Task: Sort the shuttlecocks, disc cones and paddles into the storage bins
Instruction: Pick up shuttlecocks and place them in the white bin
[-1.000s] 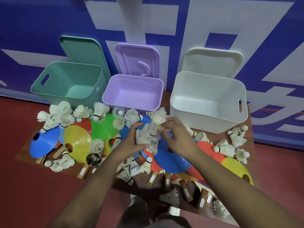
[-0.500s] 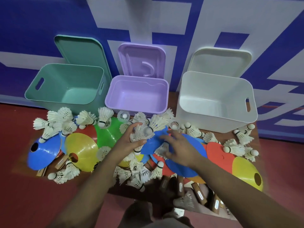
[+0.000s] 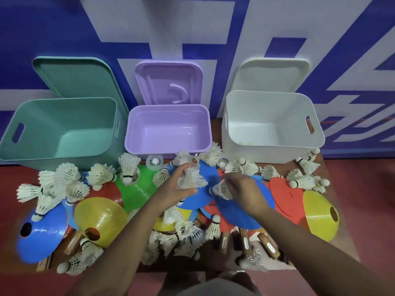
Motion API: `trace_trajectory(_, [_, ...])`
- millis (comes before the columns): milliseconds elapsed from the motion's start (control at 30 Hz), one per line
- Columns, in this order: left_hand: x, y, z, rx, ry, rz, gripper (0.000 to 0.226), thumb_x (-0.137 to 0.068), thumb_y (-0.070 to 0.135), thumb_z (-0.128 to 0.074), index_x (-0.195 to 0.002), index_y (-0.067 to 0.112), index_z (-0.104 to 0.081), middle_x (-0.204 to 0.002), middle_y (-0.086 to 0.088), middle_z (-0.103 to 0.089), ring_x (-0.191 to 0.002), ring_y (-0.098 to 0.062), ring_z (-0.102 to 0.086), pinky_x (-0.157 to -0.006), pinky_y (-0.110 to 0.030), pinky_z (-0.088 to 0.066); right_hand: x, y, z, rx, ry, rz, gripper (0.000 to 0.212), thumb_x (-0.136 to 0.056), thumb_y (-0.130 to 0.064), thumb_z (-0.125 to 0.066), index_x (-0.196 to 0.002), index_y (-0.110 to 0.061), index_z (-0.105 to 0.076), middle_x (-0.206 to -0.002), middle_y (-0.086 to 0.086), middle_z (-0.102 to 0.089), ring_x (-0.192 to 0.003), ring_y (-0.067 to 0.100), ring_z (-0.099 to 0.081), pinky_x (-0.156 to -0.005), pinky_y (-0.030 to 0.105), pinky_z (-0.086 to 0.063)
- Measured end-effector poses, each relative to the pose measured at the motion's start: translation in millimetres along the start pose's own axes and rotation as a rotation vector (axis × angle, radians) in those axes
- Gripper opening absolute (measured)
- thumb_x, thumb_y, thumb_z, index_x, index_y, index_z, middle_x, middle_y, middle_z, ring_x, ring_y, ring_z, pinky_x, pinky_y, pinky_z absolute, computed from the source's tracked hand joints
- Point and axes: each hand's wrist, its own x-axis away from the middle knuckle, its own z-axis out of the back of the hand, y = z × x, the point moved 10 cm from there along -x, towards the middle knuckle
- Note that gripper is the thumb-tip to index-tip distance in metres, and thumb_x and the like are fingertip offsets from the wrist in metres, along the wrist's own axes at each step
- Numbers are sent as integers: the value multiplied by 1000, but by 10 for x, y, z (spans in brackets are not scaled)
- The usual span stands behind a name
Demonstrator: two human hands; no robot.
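Shuttlecocks are lying all over the table, mixed in with cones and paddles. Left hand is curling round a small bunch of them, thumb underneath, holding it just over a blue paddle mid-pile. Right hand is gripping one more shuttlecock, fingers curling over the feathers, and its cork is pointing left at the bunch, just beside it. Green bin, purple bin and white bin are sitting open in a row along the far edge, with lids leaning on the wall behind. Paddle handles are poking out toward the near edge, close to the forearms.
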Motion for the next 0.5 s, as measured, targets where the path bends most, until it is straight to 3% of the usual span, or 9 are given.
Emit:
trace_trajectory(67, [-46,42,-35,-17,-34,-20,67,-83,32,-75,-132,56,-37,-145,11,-36,-133,-1,-32,-72,-4,-43,0,128,236,-322,109,-223,18,-96,-11,-55,-107,-20,-66,-73,-4,-62,-52,13,-57,-52,28,-45])
trace_trajectory(100, [-73,70,-63,-31,-54,-31,68,-83,31,-75,-132,56,-36,-144,13,-36,-134,-2,-31,-77,-7,-44,6,132,314,-452,137,-279,17,-96,-12,-55,-106,-23,-63,-69,4,-59,-44,24,-52,-43,35,-44])
trace_trajectory(167, [-120,165,-149,-51,-105,-50,68,-83,29,-75,-133,56,-36,-140,21,-36,-134,0,-31,-88,-17,-44,-17,68,431,-516,160,-293,13,-95,-12,-58,-99,-24,-60,-70,15,-59,-48,40,-50,-42,49,-45])
trace_trajectory(233, [-175,268,-265,-80,-158,-62,71,-83,27,-75,-132,57,-35,-138,29,-35,-131,3,-33,-98,-22,-41,-61,-47,464,-437,118,-263,10,-95,-10,-58,-96,-20,-60,-65,10,-58,-46,25,-52,-44,39,-44])
trace_trajectory(300, [-236,366,-364,-120,-175,-84,74,-81,28,-77,-131,61,-33,-137,32,-35,-124,12,-38,-103,-24,-37,-116,-165,457,-385,64,-218,12,-96,-8,-54,-100,-15,-63,-64,-3,-55,-41,6,-50,-41,16,-35])
trace_trajectory(367, [-290,450,-434,-110,-168,-88,78,-79,29,-79,-127,67,-31,-130,37,-36,-117,24,-35,-95,-20,-42,-155,-255,434,-340,5,-168,21,-97,-5,-50,-110,-12,-65,-72,-7,-59,-45,-6,-54,-43,6,-34])
trace_trajectory(433, [-337,446,-496,-71,-161,-69,77,-79,26,-79,-124,69,-33,-130,35,-41,-119,19,-40,-85,-18,-48,-193,-320,448,-255,-13,-99,28,-96,-3,-49,-117,-11,-66,-83,-6,-62,-55,-12,-57,-55,1,-35])
trace_trajectory(500, [-389,349,-558,-5,-142,-27,67,-81,22,-77,-125,57,-42,-128,23,-54,-119,2,-53,-89,-18,-47,-251,-329,457,-204,-18,-35,30,-97,-7,-50,-121,-14,-67,-91,-5,-65,-72,-5,-61,-68,-1,-35])
